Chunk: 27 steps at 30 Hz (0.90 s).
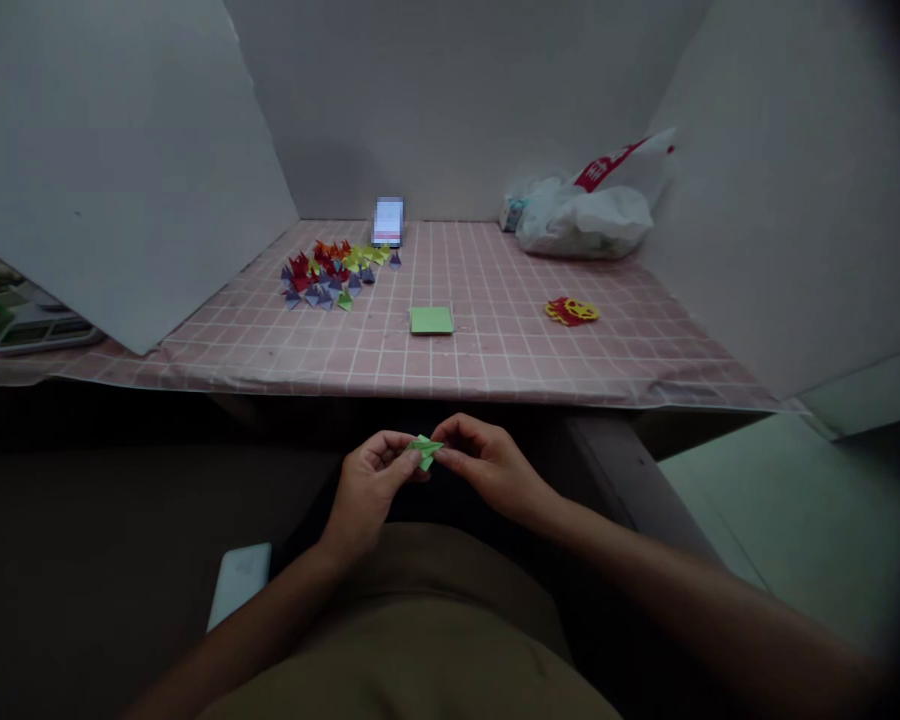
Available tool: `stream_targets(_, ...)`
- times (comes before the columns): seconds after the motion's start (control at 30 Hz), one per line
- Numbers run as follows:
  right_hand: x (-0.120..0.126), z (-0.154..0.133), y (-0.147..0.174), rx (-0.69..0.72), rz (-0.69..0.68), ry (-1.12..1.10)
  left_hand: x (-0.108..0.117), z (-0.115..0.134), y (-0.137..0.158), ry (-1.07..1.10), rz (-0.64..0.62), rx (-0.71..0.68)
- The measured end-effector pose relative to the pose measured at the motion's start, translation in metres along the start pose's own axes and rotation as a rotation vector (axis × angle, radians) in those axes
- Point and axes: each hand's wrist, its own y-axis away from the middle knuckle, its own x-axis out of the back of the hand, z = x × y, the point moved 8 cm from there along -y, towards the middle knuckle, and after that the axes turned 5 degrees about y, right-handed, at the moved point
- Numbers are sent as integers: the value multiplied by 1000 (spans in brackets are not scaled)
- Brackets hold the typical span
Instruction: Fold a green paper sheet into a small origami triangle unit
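A small folded piece of green paper (425,450) is held between my two hands, in front of the table's edge and above my lap. My left hand (375,475) pinches its left side between thumb and fingers. On the other side, my right hand (487,460) grips the right tip with thumb and forefinger. A stack of square green paper (431,320) lies on the table straight ahead. Left of it stand many small folded paper pieces in red, orange, yellow and purple (325,296), with one green piece (344,299) among them.
A pink checked cloth (487,365) covers the table. At the back are a lit phone (388,222) and a white plastic bag (589,220). Red and yellow cut-out shapes (571,311) lie at the right. White panels (105,150) wall the table. A white device (240,580) lies left of me.
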Motion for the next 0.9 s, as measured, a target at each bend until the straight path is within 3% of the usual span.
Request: stream_targets(0.9,2,-1,1,-45,33,35,0,-4,-1,8,5,26)
